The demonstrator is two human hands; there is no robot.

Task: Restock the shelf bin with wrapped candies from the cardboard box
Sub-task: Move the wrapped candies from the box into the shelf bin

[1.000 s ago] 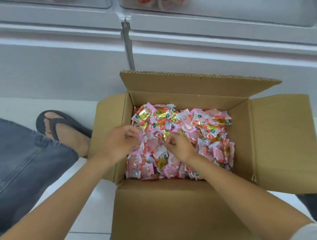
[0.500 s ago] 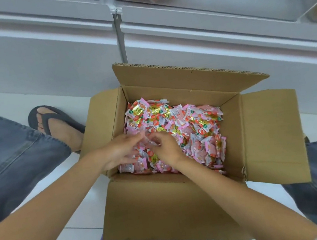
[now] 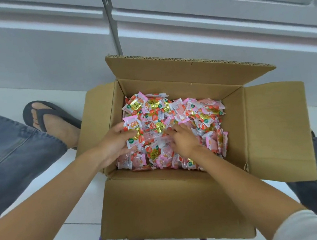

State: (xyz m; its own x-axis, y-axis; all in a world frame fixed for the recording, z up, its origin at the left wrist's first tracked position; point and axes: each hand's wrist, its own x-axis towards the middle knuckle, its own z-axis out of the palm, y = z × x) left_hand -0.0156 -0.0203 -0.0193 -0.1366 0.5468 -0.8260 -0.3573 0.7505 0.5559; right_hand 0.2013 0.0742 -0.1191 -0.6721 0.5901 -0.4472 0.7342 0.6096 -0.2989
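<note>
In the open cardboard box (image 3: 166,207), the left hand (image 3: 114,145) cups wrapped candies (image 3: 200,113) at the pile's left edge, the right hand (image 3: 183,139) just beside it, fingers (image 3: 172,131) half buried among wrappers.

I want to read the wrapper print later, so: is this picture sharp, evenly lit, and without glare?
Head view: the light is soft and even, with faint shadows inside the cardboard box. Head view: gold foil on the wrapped candies glints. Head view: the print is too small to read, and the left hand and right hand look slightly soft.
</note>
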